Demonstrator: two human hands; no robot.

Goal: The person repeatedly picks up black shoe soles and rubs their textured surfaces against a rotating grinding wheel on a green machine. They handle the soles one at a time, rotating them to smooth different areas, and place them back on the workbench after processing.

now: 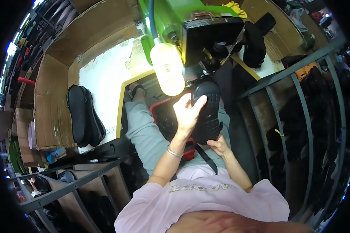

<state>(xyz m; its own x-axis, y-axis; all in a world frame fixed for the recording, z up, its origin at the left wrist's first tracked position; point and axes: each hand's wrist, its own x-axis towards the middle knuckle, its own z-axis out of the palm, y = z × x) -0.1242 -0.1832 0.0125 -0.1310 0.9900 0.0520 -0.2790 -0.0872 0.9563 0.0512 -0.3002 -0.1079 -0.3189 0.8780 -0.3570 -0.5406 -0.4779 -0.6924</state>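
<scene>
A black shoe sole (207, 116) with a patterned face is held upright over my lap, its upper end close beneath the machine head (210, 64). My left hand (188, 112) grips the left edge of the upper part, thumb laid across the patterned face. Lower down, my right hand (219, 146) pinches the bottom end between thumb and fingers. From near that lower end a dark strap (207, 158) hangs towards my shirt. The side of the sole turned away from me is hidden.
A lit lamp (167, 70) hangs beside the green machine (175, 15). Black soles (81, 116) lean together on the white table (101, 77) at left; more black soles (254, 44) stand at right. Cardboard walls (52, 105) edge the table. Metal racks (305, 105) flank me, and a red-rimmed bin (153, 110) sits below.
</scene>
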